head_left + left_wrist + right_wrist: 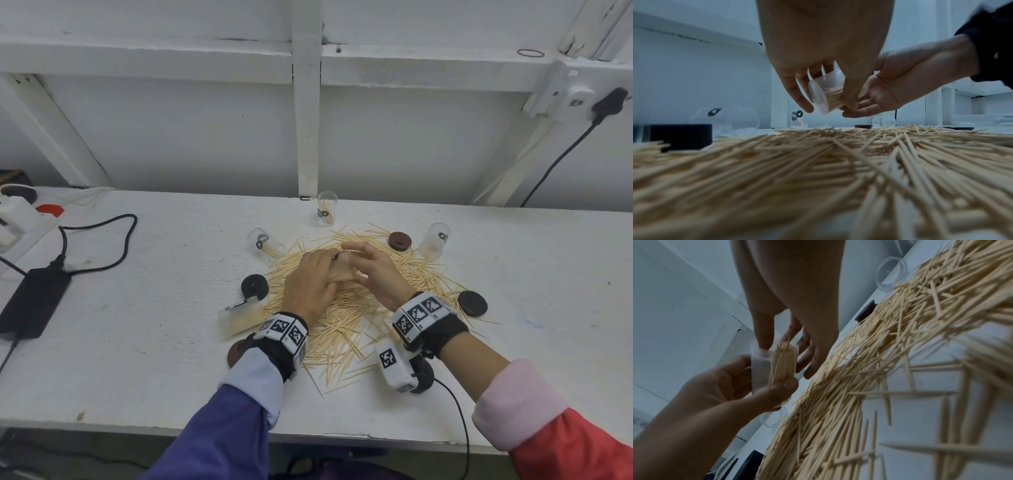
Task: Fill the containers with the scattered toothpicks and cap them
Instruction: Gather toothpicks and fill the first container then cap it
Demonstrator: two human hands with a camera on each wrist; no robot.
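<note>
Wooden toothpicks point(346, 305) lie in a broad loose heap at the middle of the white bench point(137, 342), reaching toward its front edge. Above the heap the left hand point(310, 284) curls its fingers and thumb round a clear container point(826, 95), tilted and about half packed with toothpicks, its mouth turned toward the right hand point(373, 274). That hand's fingers are relaxed and spread at the container's open end, touching the rim; whether they pinch any toothpicks cannot be told.

Near the back edge an upright clear container point(327, 209) holds a few toothpicks. Two more lie on their sides at the heap's back-left point(265, 244) and back-right point(435, 240), each nearly empty. A fuller container point(239, 317) lies on its side left of the heap, just beside a black cap point(254, 287). A brown cap point(399, 241) sits at the heap's back, another black cap point(472, 303) at its right. Toward the left end rest a black power adapter point(32, 301) and its cable point(102, 240).
</note>
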